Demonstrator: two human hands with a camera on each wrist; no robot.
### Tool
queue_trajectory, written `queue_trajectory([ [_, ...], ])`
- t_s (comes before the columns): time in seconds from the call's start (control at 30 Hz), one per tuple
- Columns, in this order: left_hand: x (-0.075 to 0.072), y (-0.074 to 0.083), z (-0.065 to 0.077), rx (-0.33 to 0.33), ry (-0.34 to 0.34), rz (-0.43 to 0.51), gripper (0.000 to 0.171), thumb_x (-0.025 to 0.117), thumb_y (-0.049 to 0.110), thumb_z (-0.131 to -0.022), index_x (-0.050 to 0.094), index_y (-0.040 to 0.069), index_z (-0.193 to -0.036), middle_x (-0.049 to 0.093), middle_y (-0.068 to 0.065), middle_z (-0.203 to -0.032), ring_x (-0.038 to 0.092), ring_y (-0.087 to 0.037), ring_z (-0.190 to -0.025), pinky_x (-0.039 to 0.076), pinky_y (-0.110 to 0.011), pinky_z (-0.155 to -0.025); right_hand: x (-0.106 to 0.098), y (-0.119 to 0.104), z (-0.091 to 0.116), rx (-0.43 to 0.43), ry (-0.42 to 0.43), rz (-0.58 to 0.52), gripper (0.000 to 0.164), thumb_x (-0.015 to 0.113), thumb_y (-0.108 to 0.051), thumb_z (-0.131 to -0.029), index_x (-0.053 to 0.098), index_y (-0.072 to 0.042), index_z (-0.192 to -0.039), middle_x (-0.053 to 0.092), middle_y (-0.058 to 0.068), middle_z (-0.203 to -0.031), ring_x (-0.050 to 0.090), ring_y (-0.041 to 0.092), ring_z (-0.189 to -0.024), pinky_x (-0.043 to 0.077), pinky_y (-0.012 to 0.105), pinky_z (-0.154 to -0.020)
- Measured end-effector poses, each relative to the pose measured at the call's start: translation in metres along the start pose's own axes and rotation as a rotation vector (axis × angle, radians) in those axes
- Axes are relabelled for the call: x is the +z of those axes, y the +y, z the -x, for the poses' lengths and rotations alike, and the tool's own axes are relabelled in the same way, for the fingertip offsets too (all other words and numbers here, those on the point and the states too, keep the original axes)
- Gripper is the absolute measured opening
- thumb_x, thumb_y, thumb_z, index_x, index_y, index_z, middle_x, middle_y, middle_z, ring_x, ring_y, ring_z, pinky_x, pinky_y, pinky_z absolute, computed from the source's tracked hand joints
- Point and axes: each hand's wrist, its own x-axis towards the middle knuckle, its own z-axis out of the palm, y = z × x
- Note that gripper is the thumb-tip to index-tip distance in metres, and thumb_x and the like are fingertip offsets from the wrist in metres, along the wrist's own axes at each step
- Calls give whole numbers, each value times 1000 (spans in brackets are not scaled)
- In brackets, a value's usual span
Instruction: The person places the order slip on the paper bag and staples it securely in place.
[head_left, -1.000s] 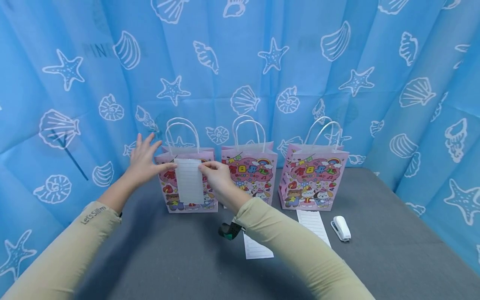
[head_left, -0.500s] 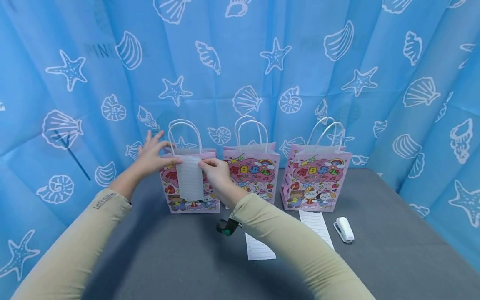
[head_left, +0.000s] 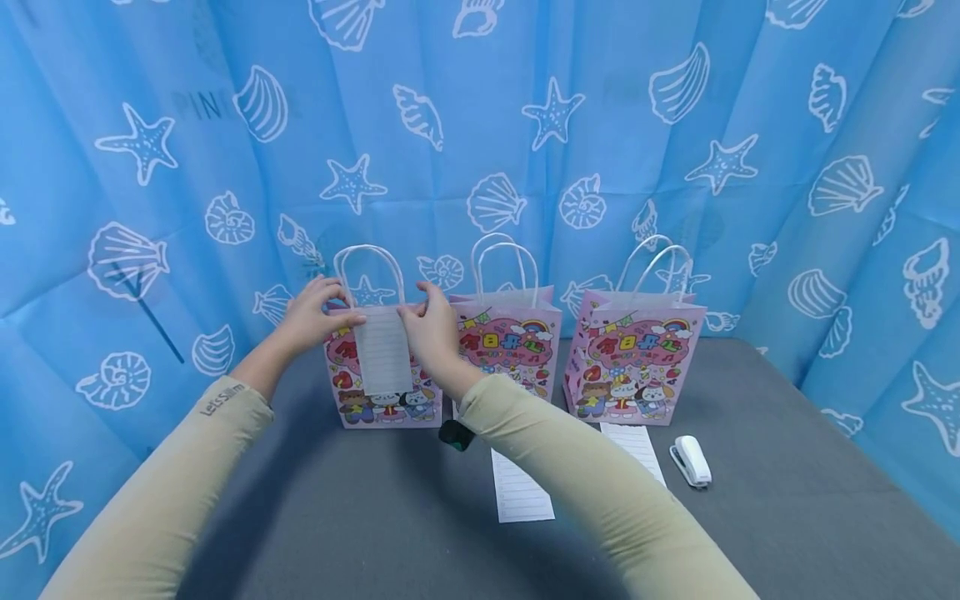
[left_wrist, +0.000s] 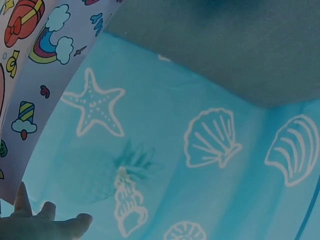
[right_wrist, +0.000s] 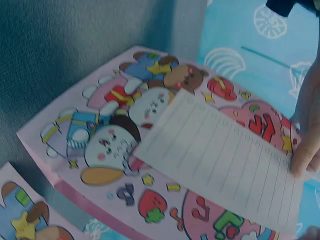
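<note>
A strip of lined white paper (head_left: pixel 384 354) lies over the front of the leftmost pink gift bag (head_left: pixel 423 407), its top edge near the bag's rim below the white handle. My left hand (head_left: pixel 311 315) pinches the paper's upper left corner at the rim, thumb in front. At the upper right corner, my right hand (head_left: pixel 438 337) pinches the paper and rim with its thumb in front. In the right wrist view the lined paper (right_wrist: pixel 220 155) covers part of the cartoon print. Only some fingertips (left_wrist: pixel 47 215) show in the left wrist view, beside the bag's side panel.
Two matching gift bags, one in the middle (head_left: pixel 540 333) and one on the right (head_left: pixel 626 400), stand in the same row. Lined slips (head_left: pixel 521 492) lie on the grey table (head_left: pixel 360 517), near a white stapler (head_left: pixel 692 461). A blue shell-print curtain (head_left: pixel 480 100) hangs behind.
My left hand has come in from its spread pose beside the bag to grip the paper's left corner at the rim. The paper has shifted slightly up toward the bag's top edge.
</note>
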Motion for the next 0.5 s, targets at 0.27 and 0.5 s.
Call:
queue_trajectory([
  [0.27,4,1,1,2,9,38,30,70,26,-91,57,-1,-96,48,-23,-130,50,-44,-117,30,-59,-102,0,-3,-10,28,-28,175,21,62,-18,-97,69,-3,-110,70,10,-101,66,19,-83,52,25,-67],
  [0.5,4,4,3,-87,-61,119,33,66,30,-94,55,1,-104,59,-21,-113,59,-36,-103,45,-46,-82,2,-2,-11,36,-7,211,17,63,-20,-96,70,-6,-104,70,6,-96,64,17,-78,49,26,-64],
])
